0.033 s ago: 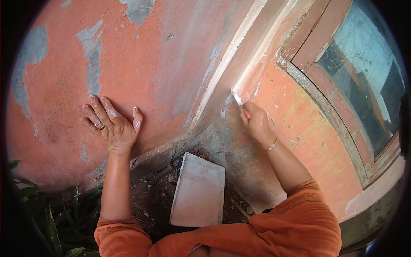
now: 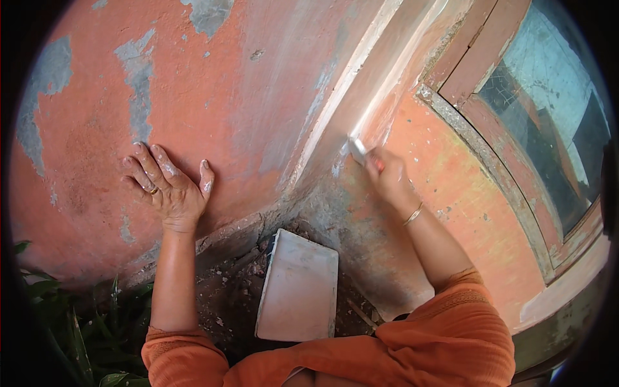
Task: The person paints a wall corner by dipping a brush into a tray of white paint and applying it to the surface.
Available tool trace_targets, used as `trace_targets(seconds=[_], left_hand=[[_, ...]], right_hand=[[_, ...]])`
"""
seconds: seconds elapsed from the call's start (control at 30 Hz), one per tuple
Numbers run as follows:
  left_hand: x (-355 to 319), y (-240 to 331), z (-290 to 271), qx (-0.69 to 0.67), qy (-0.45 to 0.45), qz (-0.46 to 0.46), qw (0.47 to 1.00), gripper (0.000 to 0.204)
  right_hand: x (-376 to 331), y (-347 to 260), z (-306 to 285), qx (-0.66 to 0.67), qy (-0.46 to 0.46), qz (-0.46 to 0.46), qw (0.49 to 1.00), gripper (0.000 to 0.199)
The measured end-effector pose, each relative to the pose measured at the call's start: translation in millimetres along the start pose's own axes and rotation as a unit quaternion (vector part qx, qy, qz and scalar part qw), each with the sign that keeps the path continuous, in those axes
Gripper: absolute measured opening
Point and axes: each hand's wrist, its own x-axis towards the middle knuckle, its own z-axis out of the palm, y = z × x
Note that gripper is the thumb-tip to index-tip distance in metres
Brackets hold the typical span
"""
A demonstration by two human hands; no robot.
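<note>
Weathered plaster wall (image 2: 213,122), orange with grey patches where the paint has flaked, meets a second stretch of wall below a wood-framed window (image 2: 561,129). Dark leaves (image 2: 77,342) at lower left; crumbled debris (image 2: 222,290) along the foot of the corner.

My left hand (image 2: 173,193) lies against the plaster, fingers spread, white smears on the fingertips, ring on one finger. Nothing in its grasp; it looks like a brace for my lean.

My right hand (image 2: 390,177) is curled closed around a small tool (image 2: 357,148), reddish handle, pale head. Blur hides whether it is a brush or a scraper. Its head is at the lower end of a white band (image 2: 391,87) that runs down the recess; contact looks likely, pressure I can't tell.

Pale shallow tray (image 2: 300,284) tilted in the corner, between my forearms, touched by neither hand.

Step in hand, as I judge it: working white material down the recess. Next move calls for a steady wrist, the head kept along the groove, and a light touch near the rough, grey base.
</note>
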Motion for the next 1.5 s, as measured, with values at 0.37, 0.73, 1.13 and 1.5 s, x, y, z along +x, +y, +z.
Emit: trace_targets(seconds=[0.37, 0.73, 1.13, 1.5], left_hand=[[1.8, -4.2, -0.9, 0.006, -0.002, -0.002, 1.0, 0.087], [-1.5, -5.1, -4.0, 0.007, -0.004, 0.01, 1.0, 0.085], [-2.6, -2.7, 6.6, -0.026, 0.012, 0.001, 1.0, 0.082], [-2.6, -1.7, 0.2, -0.03, -0.007, -0.005, 1.0, 0.086]], right_hand=[[266.3, -43.9, -245.0, 0.042, 0.203, -0.038, 0.978, 0.01], [211.3, 7.6, -134.9, -0.349, 0.2, -0.116, 0.908, 0.018], [-31.5, 4.6, 32.8, -0.034, -0.238, -0.01, 0.971, 0.011], [214.0, -2.9, -188.0, -0.224, 0.235, -0.184, 0.928, 0.014]])
